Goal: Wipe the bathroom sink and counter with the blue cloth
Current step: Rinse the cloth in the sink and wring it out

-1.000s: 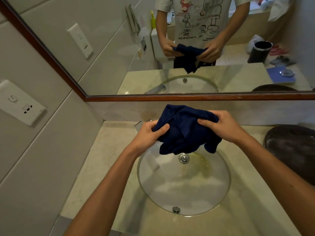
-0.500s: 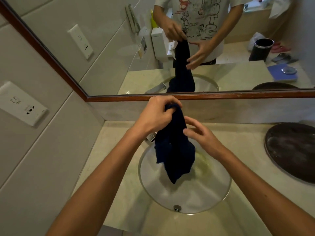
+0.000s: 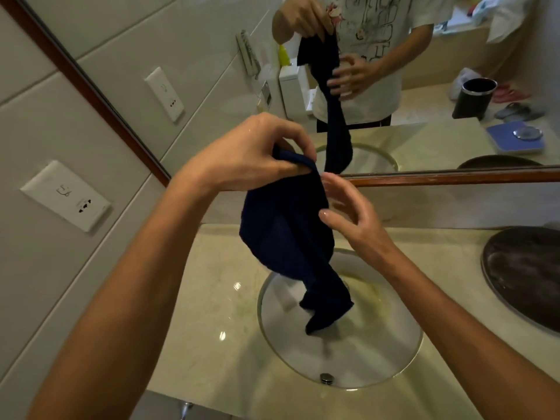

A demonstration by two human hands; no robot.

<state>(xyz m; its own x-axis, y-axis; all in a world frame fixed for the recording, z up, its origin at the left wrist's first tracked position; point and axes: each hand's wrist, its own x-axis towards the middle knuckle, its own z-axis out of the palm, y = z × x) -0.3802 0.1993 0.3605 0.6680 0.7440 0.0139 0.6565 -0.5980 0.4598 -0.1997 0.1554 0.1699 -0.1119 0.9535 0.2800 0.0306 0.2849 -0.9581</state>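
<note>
The glass sink is set into the pale marble tabletop, below the fingers; the lower end of the blue cloth hangs into it. The cloth's top edge is pinched by the curled fingers of the left hand. The right hand is held just beside the cloth, fingers relaxed and spread. A dark round tray is seen to the right, below a wood-framed mirror.

Dark navy cloth; pale cream marble counter with greenish veining; clear glass sink; dark brown tray at three o'clock.
</note>
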